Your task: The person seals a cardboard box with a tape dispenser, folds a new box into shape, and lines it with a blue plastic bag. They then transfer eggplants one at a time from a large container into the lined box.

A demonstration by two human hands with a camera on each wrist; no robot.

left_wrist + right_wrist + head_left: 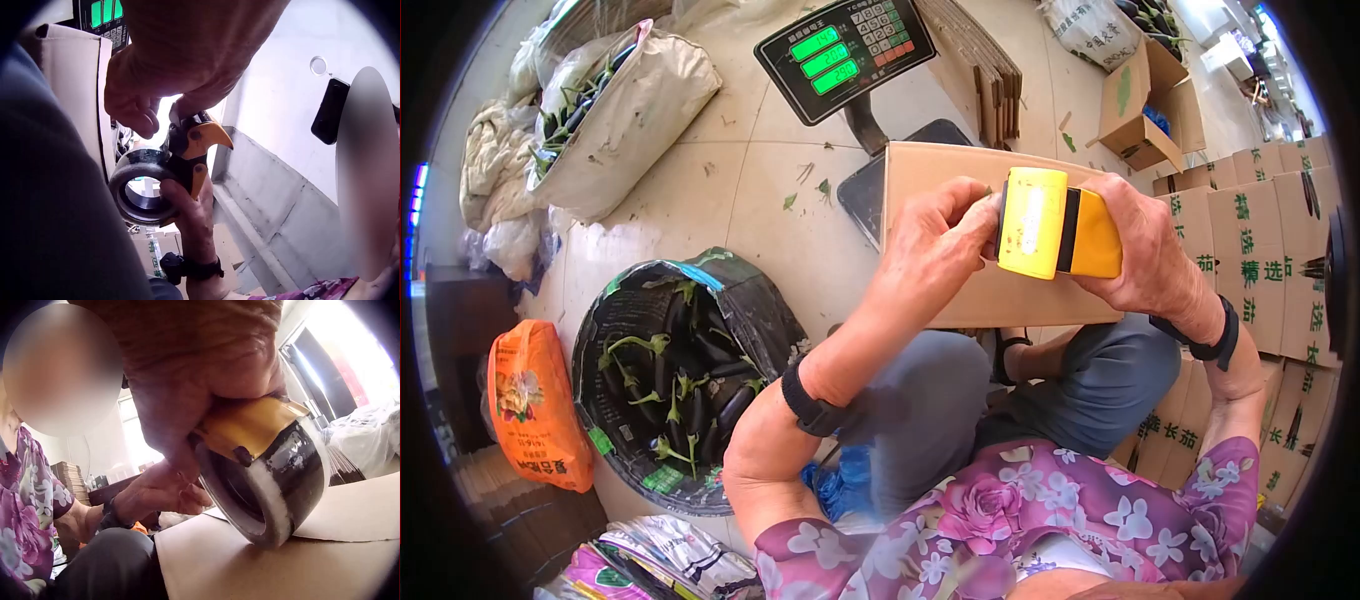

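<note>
In my right hand (1155,245) I grip a yellow tape dispenser (1097,240), fingers and thumb wrapped around its body. A thick roll of packing tape (275,487) sits in it, its open core showing in both wrist views. My left hand (940,240) meets the dispenser's front edge, where thumb and curled fingertips pinch at the tape; the tape's end is mostly hidden by the fingers. Both hands are over a plain cardboard box (960,295) in front of my knees. In the right wrist view, the roll is close over the box top (212,562).
A scale with a green-lit display (830,60) stands beyond the box. To the left are a dark basket of eggplants (580,370), an orange bag (540,410) and a white sack (650,120). Printed cartons (1250,260) are stacked at right; an opened box (1140,100) lies behind.
</note>
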